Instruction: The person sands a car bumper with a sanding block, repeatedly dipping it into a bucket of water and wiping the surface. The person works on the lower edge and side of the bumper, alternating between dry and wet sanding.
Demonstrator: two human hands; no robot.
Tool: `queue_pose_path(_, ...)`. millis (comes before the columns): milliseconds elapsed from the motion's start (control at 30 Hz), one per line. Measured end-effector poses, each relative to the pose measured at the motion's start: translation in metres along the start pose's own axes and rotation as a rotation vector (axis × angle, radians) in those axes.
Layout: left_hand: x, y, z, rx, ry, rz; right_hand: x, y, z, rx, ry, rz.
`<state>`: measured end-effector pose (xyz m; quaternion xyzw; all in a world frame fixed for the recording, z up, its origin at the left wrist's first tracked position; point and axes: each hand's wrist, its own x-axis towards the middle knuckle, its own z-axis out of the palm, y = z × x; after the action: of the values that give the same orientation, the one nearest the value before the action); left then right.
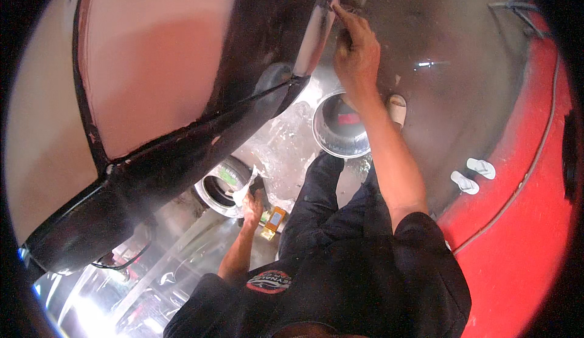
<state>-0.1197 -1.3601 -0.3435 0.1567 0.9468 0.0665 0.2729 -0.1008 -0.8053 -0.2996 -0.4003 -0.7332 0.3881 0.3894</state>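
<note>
Dark glossy car bodywork with a large dull pinkish panel fills the upper left. My right hand reaches up to a pale strip along the body's outer edge. Its index finger is stretched out and its tip meets the strip's upper end. The other fingers curl in; I see nothing held in them. My left hand hangs low beside my leg, closed around a thin, crumpled white cloth-like sheet. Something dark shows by its fingers, too shaded to name.
On the floor stand an open-topped round metal container by my feet and a pale-rimmed tyre below the bodywork. A yellow box lies near my left hand. White slippers sit by the red floor, which a cable crosses.
</note>
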Motion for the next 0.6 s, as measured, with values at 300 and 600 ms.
queue_pose_path(300,-0.031,-0.048,0.008,0.405,-0.055,0.349,-0.009,0.004,0.019,-0.041,0.024,-0.036)
queue_pose_path(600,-0.015,0.039,-0.006,0.012,-0.115,-0.129,-0.066,-0.023,0.021,0.048,-0.11,0.023)
